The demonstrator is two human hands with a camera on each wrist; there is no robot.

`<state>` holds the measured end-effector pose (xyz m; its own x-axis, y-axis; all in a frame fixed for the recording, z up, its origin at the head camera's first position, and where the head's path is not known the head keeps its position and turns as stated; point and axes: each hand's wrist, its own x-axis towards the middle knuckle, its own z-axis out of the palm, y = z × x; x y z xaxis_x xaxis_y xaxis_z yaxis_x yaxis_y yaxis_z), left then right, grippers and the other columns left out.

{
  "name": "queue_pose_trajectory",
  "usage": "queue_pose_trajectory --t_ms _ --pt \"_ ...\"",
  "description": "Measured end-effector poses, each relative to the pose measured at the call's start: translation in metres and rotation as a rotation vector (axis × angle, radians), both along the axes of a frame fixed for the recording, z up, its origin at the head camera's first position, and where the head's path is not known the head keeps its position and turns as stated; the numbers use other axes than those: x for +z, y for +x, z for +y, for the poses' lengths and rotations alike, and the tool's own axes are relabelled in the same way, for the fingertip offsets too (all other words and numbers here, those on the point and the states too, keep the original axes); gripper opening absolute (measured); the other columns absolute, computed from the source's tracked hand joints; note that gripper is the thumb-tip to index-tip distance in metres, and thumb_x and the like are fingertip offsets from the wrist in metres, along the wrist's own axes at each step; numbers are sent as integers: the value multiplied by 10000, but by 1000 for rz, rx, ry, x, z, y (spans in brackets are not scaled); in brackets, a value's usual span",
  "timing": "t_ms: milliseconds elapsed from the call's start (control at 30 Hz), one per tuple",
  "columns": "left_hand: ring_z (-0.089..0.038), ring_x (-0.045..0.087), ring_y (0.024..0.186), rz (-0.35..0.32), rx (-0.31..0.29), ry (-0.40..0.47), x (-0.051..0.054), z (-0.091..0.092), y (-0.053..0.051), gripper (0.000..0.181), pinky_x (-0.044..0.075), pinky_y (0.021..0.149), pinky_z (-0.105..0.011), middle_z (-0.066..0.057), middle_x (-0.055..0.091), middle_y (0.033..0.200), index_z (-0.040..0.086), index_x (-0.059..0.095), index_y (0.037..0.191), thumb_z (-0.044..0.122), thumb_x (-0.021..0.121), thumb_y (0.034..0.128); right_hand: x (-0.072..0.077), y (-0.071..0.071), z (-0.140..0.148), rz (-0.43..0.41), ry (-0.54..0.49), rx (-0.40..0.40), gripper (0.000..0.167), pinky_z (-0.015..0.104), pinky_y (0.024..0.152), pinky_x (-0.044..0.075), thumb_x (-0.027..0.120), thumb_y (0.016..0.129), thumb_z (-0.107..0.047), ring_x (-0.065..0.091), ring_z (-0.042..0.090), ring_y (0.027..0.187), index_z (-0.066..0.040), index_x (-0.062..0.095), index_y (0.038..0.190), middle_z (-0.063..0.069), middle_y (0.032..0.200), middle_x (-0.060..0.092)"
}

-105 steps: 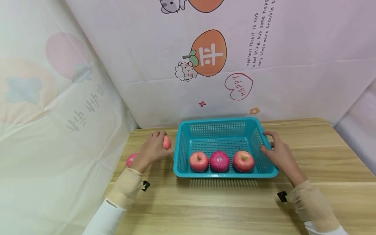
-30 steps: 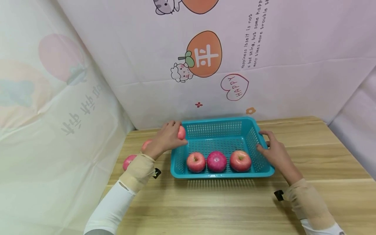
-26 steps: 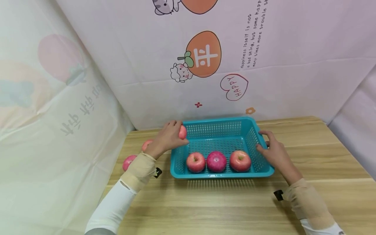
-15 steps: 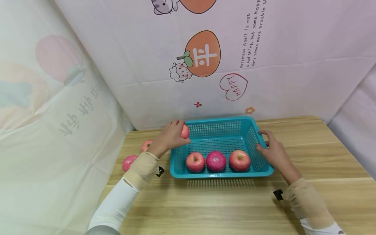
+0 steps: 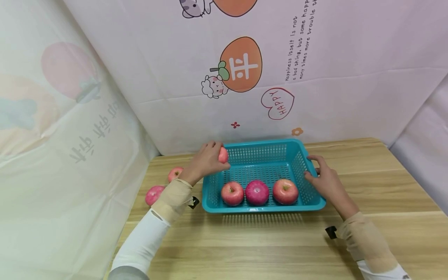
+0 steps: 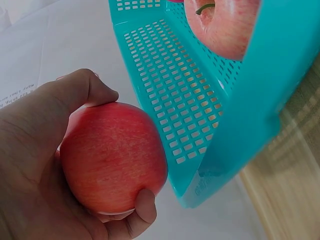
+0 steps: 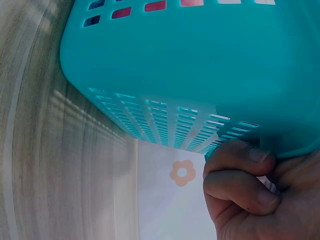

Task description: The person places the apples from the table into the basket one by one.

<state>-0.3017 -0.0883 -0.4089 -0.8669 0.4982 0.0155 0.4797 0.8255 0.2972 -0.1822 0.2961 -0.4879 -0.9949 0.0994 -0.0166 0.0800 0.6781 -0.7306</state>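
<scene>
My left hand [image 5: 209, 158] grips a red apple [image 5: 223, 155] above the back left corner of a teal plastic basket [image 5: 257, 209]. In the left wrist view, thumb and fingers curl round that apple [image 6: 116, 157], close to the basket wall [image 6: 170, 100]. Inside the basket, a row of three apples lies along the near side: a pale red one [image 5: 232, 193], a deep pink one [image 5: 257, 192] and a larger red one [image 5: 285, 191]. My right hand [image 5: 327, 182] holds the basket's right rim; its curled fingers [image 7: 240, 187] show in the right wrist view.
Two more apples, one red [image 5: 174, 174] and one pink [image 5: 154, 195], lie on the wooden table [image 5: 266, 249] left of the basket, partly behind my left arm. A printed white cloth [image 5: 168, 70] hangs behind the table and along its left side.
My left hand has lifted the apple from left of the basket and carried it right, over the rim. A red apple behind that hand came into sight. My right hand stays on the rim.
</scene>
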Motion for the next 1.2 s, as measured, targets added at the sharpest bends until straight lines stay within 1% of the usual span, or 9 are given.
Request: queue_pose_trajectory --t_ms 167,400,600,800,933,1033,1200 --pt "-325 514 1264 -4 -1 -2 -1 3 -1 771 571 927 -458 -143 531 1460 90 475 1520 449 749 895 1 1 0 2 3 -2 671 501 742 628 592 1087 -231 721 463 1030 -26 267 1636 423 1301 627" --pt "-310 514 1244 -2 0 2 -1 8 -1 726 573 905 -449 -127 537 1441 105 492 1491 440 748 900 1 1 0 1 3 -5 670 498 736 628 592 1087 -232 725 459 1022 -28 267 1637 424 1303 627" --pt "-318 513 1291 2 -14 -19 -3 13 -2 770 576 956 -468 -130 519 1493 101 464 1531 467 748 916 1 2 -1 1 0 -7 669 515 747 631 590 1088 -225 722 469 1032 -27 265 1638 426 1304 625" --pt "-322 512 1302 -6 -17 -11 -5 17 -2 801 572 981 -475 -131 513 1504 91 448 1552 464 750 910 1 2 -2 -19 -6 -7 673 559 786 634 585 1095 -239 710 494 1072 -33 255 1644 429 1336 606" --pt "-327 502 1334 -3 -28 -12 -7 20 -4 813 560 1024 -486 -137 504 1526 86 454 1556 477 760 913 2 2 -2 -9 -4 -9 669 529 766 631 588 1092 -237 716 474 1047 -37 263 1642 422 1317 621" --pt "-332 493 1346 -19 -35 0 -7 23 -4 820 566 1017 -491 -143 489 1543 80 446 1564 465 769 916 2 2 -2 4 1 -8 664 504 745 625 590 1089 -231 722 457 1019 -34 270 1637 418 1294 634" --pt "-340 473 1373 -45 -50 15 -6 28 -3 836 571 1005 -502 -149 463 1572 82 425 1577 462 775 920 2 2 -2 7 0 -8 664 500 736 627 593 1086 -227 728 450 1008 -30 274 1634 418 1288 638"
